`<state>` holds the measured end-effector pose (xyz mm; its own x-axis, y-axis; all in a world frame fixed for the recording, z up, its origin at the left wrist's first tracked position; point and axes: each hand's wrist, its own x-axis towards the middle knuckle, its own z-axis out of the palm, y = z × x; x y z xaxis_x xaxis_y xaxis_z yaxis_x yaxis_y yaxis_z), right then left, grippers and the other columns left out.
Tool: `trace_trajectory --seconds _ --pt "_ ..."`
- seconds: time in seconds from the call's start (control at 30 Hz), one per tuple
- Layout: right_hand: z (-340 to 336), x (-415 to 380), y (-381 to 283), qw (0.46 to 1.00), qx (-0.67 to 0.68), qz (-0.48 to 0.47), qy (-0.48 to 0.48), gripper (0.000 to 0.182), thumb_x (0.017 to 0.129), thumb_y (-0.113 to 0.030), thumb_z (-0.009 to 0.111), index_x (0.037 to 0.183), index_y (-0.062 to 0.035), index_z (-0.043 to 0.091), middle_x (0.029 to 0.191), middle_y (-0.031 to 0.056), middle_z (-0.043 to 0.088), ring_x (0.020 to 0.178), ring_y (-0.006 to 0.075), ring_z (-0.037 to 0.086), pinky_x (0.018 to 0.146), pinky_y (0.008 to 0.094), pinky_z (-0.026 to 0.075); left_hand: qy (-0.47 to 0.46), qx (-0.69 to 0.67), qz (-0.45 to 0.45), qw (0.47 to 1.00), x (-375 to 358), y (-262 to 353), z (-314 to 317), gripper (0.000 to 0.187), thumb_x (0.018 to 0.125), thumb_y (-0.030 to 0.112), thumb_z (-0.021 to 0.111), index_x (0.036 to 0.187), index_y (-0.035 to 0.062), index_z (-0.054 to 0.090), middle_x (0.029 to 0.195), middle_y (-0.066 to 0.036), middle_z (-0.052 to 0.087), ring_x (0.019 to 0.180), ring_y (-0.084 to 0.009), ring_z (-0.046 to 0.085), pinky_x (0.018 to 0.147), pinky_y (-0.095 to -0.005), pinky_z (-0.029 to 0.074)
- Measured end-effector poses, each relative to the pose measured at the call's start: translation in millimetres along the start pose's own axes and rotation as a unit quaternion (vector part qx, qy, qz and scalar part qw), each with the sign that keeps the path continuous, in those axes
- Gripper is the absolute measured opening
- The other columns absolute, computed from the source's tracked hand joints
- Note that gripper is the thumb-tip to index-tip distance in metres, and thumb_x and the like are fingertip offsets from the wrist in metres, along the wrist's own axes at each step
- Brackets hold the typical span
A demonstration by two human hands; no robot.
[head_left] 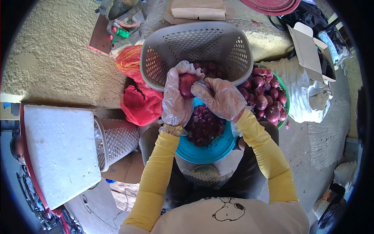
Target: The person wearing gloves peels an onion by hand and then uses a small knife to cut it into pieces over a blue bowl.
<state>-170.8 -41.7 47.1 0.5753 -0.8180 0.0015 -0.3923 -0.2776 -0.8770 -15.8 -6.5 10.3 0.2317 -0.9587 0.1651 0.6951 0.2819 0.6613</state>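
Observation:
A red onion (187,85) is held in my left hand (175,96), which wears a clear plastic glove. My right hand (222,97), also gloved, is beside it with fingertips bent towards the onion; whatever its fingers pinch is too small to make out. Both hands are over the near rim of a grey perforated basket (194,28) with some onions inside. Below them, a blue basin (202,155) holds dark red onion skins and pieces (205,126). To the right, several whole red onions (261,102) fill a green-rimmed container (287,100).
Red mesh bags (142,103) lie left of the grey basket. A white foam lid (60,152) and a white perforated basket (121,140) are further left. An open cardboard box (306,54) and a white sack (307,97) lie at the right.

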Motion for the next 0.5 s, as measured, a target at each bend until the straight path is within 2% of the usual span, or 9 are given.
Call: trace_trajectory --seconds 0.03,0.1,0.37,0.47,0.5 --pt "2 0 3 1.000 0.000 0.001 0.000 0.063 0.096 -0.057 0.064 0.114 0.0030 0.069 0.092 0.0305 0.070 0.090 0.0468 0.068 0.079 0.0473 0.053 -0.005 -0.008 0.000 1.000 0 -1 -1 0.039 0.108 0.041 0.050 0.117 0.0040 0.059 0.113 -0.010 0.059 0.106 -0.0240 0.060 0.104 -0.0465 0.048" --pt "5 2 6 1.000 0.009 -0.002 0.009 0.059 0.098 -0.056 0.061 0.105 0.0022 0.071 0.090 0.0304 0.069 0.087 0.0480 0.066 0.079 0.0477 0.053 -0.003 -0.004 -0.004 1.000 -1 -1 -1 0.039 0.108 0.042 0.050 0.116 0.0043 0.059 0.113 -0.010 0.058 0.106 -0.0241 0.060 0.104 -0.0465 0.048" --pt "-1 2 -1 0.999 -0.025 -0.019 -0.021 0.055 0.099 -0.054 0.060 0.098 -0.0005 0.072 0.085 0.0275 0.068 0.082 0.0469 0.065 0.074 0.0484 0.052 0.002 -0.023 -0.010 1.000 -1 1 2 0.038 0.109 0.042 0.049 0.114 0.0052 0.059 0.111 -0.008 0.057 0.105 -0.0245 0.059 0.103 -0.0477 0.048" --pt "0 0 -1 0.997 -0.054 -0.038 -0.033 0.055 0.098 -0.055 0.060 0.096 -0.0012 0.072 0.081 0.0267 0.068 0.080 0.0462 0.065 0.072 0.0488 0.051 0.040 -0.031 -0.039 0.998 -4 6 5 0.039 0.108 0.043 0.049 0.113 0.0049 0.059 0.111 -0.008 0.057 0.106 -0.0245 0.059 0.103 -0.0488 0.049" --pt "1 0 0 0.996 -0.054 -0.057 -0.036 0.055 0.098 -0.055 0.061 0.094 -0.0016 0.072 0.080 0.0265 0.067 0.079 0.0460 0.065 0.071 0.0490 0.051 0.079 -0.045 -0.056 0.994 -5 8 8 0.040 0.108 0.044 0.050 0.115 0.0051 0.059 0.111 -0.009 0.058 0.106 -0.0247 0.060 0.102 -0.0489 0.050"
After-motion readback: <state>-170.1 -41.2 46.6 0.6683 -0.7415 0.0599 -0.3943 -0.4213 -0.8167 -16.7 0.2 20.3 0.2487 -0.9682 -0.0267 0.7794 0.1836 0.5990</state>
